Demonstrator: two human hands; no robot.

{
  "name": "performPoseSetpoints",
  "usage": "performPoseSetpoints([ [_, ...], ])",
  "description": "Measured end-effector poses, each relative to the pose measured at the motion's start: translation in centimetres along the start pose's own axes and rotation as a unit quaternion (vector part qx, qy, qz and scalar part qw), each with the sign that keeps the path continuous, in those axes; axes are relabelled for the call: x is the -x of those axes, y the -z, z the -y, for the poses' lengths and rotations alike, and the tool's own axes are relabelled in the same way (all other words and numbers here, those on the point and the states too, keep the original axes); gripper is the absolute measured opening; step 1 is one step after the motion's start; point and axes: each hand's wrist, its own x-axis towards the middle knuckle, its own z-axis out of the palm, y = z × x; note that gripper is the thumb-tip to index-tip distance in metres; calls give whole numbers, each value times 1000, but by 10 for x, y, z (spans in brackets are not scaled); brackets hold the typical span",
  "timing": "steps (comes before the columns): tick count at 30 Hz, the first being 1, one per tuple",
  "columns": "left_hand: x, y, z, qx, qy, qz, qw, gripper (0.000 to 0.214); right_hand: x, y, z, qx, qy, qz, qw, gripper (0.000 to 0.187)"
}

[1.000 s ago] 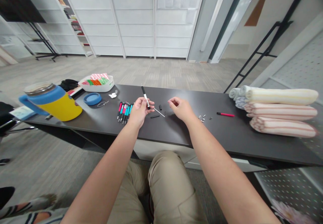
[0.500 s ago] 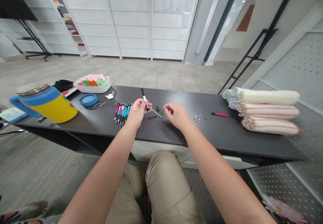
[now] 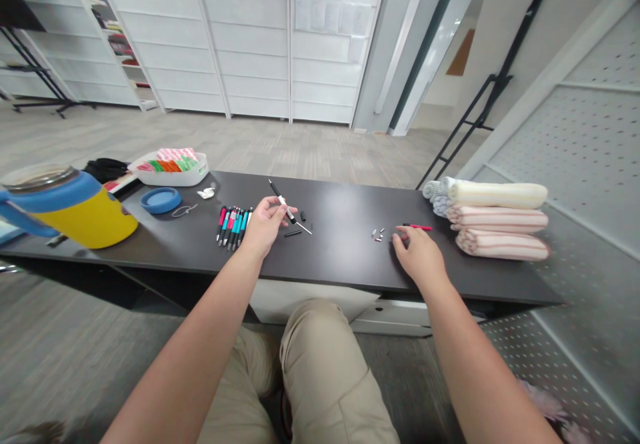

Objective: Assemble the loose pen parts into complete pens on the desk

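My left hand (image 3: 265,227) is shut on a black-and-white pen barrel (image 3: 281,199), which it holds tilted just above the dark table (image 3: 340,251). A thin white pen refill (image 3: 303,228) runs from the barrel's lower end. A short black pen part (image 3: 293,233) lies below it on the tabletop. My right hand (image 3: 417,252) rests far to the right, its fingers apart, with the fingertips at a red pen (image 3: 417,227). Several tiny metal pen parts (image 3: 377,235) lie just left of that hand. A row of assembled black, pink and teal pens (image 3: 233,227) lies left of my left hand.
A yellow mug with a blue sleeve (image 3: 75,216) stands at the left near a round blue lid (image 3: 161,200). Behind them is a white tray of coloured items (image 3: 170,172). Folded striped towels (image 3: 497,219) are stacked at the table's right end.
My right hand has moved rightward from the middle of the table to the red pen. My left hand still holds the barrel, now tilted further left. The view has shifted slightly.
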Motion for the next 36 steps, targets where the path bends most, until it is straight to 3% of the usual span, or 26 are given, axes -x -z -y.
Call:
performPoseSetpoints([
  [8, 1, -1, -2, 4, 20, 1, 1000, 46, 2, -4, 14, -40, 86, 45, 994, 32],
  [22, 4, -3, -5, 5, 29, 8, 1000, 44, -1, -7, 10, -34, 92, 65, 993, 24],
  [27, 3, -3, -5, 8, 29, 9, 1000, 45, 1, -1, 15, -55, 80, 34, 995, 26],
  [32, 3, -2, -4, 19, 35, 15, 999, 48, 10, -4, 54, -193, 12, 3, 981, 27],
  [34, 3, -2, -5, 40, 40, 21, 998, 49, 13, -14, 83, -319, -45, 17, 947, 29],
  [36, 3, -3, -6, 65, 49, 28, 996, 49, 13, -28, 117, -417, -76, 77, 902, 30],
])
